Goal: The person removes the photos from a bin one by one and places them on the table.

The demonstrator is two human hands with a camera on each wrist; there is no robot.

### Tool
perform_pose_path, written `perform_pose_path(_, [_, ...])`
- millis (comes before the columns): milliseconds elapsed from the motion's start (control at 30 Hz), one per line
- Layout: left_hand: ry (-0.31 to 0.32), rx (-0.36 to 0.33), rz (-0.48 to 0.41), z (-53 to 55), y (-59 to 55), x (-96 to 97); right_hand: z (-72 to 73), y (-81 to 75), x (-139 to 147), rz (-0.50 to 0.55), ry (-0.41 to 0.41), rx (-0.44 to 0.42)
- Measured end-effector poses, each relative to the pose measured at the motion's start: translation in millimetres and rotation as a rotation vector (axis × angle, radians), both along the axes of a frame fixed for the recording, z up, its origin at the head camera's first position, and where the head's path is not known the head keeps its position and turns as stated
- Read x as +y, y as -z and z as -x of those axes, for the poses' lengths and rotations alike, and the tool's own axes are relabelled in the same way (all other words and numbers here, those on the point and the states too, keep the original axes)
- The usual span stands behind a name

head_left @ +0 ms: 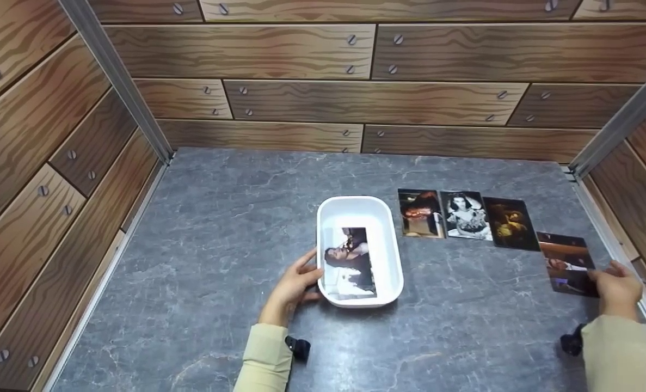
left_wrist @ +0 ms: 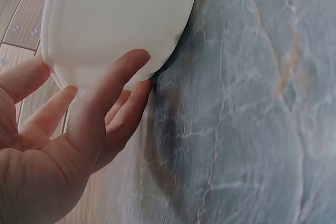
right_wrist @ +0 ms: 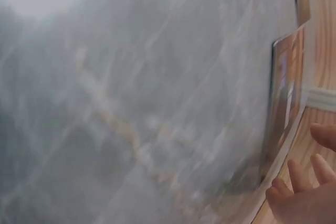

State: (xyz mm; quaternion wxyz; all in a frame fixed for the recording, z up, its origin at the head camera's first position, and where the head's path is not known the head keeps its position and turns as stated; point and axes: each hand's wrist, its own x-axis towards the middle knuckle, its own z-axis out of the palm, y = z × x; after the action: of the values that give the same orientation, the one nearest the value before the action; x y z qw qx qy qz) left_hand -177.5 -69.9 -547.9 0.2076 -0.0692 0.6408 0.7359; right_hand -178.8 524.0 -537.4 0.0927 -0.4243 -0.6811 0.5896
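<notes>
A white plastic tub point(head_left: 391, 261) stands on the table with a photo card point(head_left: 350, 261) of a dark-haired person lying inside. Against its left side rests my left hand point(head_left: 295, 283); in the left wrist view the extended fingers point(left_wrist: 118, 74) touch the outer wall and rim of the tub point(left_wrist: 121, 19). My right hand point(head_left: 619, 288) is at the lower right edge of a photo card point(head_left: 567, 264) with orange and dark tones. The right wrist view has these loosely bent fingers point(right_wrist: 299, 177) beside that card point(right_wrist: 283, 93), holding nothing visible.
Three more photo cards lie side by side right of the tub: a dark reddish one point(head_left: 420, 212), a black-and-white portrait point(head_left: 466, 215) and a dark golden one point(head_left: 511, 223). Wood-patterned walls point(head_left: 301, 51) enclose the grey marbled tabletop point(head_left: 219, 245).
</notes>
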Motion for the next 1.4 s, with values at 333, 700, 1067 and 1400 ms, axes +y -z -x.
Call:
perform_pose_path(333, [0.008,0.006,0.000,0.2,0.2,-0.4,39.7,-35.9,-80,0.284,-0.034,0.169])
perform_pose_path(700, [0.009,0.004,-0.018,0.5,0.2,-0.8,57.4,-53.3,-240,0.093,-0.411,0.327])
perform_pose_path(1067, [0.012,0.001,-0.029,0.2,-0.7,0.0,41.3,-30.7,-367,0.238,-0.674,0.380])
perform_pose_path(1400, [0.009,-0.004,-0.039,0.8,-1.2,0.7,35.6,-1.0,-397,0.153,-0.704,0.098])
